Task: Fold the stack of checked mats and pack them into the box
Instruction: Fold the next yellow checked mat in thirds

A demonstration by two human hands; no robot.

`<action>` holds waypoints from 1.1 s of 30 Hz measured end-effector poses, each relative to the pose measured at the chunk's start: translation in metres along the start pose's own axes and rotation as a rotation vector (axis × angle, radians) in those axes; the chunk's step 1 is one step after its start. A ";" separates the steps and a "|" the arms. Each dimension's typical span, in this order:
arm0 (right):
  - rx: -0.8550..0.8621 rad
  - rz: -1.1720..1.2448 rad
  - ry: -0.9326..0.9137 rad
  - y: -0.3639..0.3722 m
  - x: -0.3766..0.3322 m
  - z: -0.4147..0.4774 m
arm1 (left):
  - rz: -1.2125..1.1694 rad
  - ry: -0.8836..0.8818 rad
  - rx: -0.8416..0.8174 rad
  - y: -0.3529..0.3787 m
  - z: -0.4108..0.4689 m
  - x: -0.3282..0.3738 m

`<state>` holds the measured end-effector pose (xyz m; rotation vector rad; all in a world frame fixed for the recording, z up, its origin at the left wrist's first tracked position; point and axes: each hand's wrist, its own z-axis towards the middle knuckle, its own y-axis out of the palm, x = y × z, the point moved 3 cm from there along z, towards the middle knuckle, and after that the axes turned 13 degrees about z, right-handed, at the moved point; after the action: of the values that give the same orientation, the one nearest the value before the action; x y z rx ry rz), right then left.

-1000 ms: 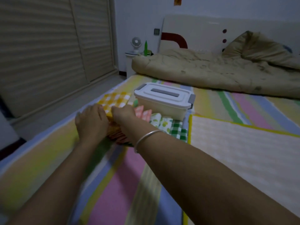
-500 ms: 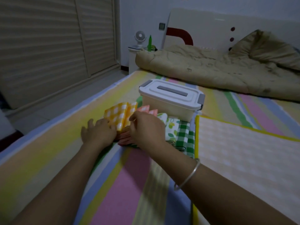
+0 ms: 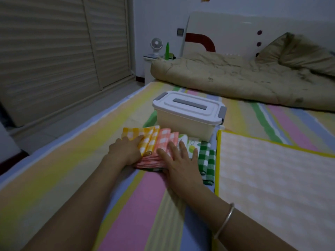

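Note:
A fanned stack of checked mats lies on the striped bed in front of a cream box [image 3: 183, 124] whose white lid with a grey handle is shut. Yellow checked mats [image 3: 145, 136] are at the left, pink checked mats [image 3: 165, 140] in the middle, a white fruit-print mat [image 3: 192, 144] and green checked mats [image 3: 206, 160] at the right. My left hand [image 3: 126, 150] rests flat on the yellow mats, fingers straight. Spread flat over the pink and white mats is my right hand [image 3: 178, 163]; a metal bangle sits on that wrist.
A pale checked blanket [image 3: 272, 178] with a yellow border lies to the right of the mats. A rumpled beige quilt [image 3: 235, 78] fills the head of the bed. The bed's left edge drops to the floor beside sliding wardrobe doors [image 3: 54, 51].
My right hand has slid right and flattened over the pink and white mats. The yellow mats now lie flatter under my left hand. The camera has moved closer.

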<state>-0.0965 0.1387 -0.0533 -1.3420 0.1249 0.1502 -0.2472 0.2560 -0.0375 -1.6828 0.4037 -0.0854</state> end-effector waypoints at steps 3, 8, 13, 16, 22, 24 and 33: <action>-0.014 0.010 0.004 0.003 0.003 -0.003 | 0.040 0.007 -0.022 0.001 -0.003 0.000; -0.032 0.077 0.022 0.000 0.003 0.001 | -0.011 -0.024 0.044 -0.001 -0.008 0.002; -0.058 0.205 0.009 -0.016 0.001 0.006 | -0.260 -0.225 0.473 -0.014 -0.021 -0.013; -0.039 0.360 0.043 -0.031 -0.005 0.009 | -0.335 -0.269 0.576 -0.021 -0.025 -0.023; 0.045 0.403 -0.006 -0.040 -0.013 -0.005 | -0.400 -0.207 0.621 -0.030 -0.037 -0.027; 0.078 0.424 -0.043 -0.043 -0.013 -0.016 | -0.442 -0.150 0.687 -0.031 -0.049 -0.014; 0.227 0.434 0.058 -0.070 0.083 -0.130 | -0.983 0.410 0.615 -0.026 -0.154 0.144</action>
<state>-0.0025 -0.0001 -0.0299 -1.0779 0.4689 0.4497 -0.1508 0.0679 -0.0127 -1.1009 -0.1847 -1.1686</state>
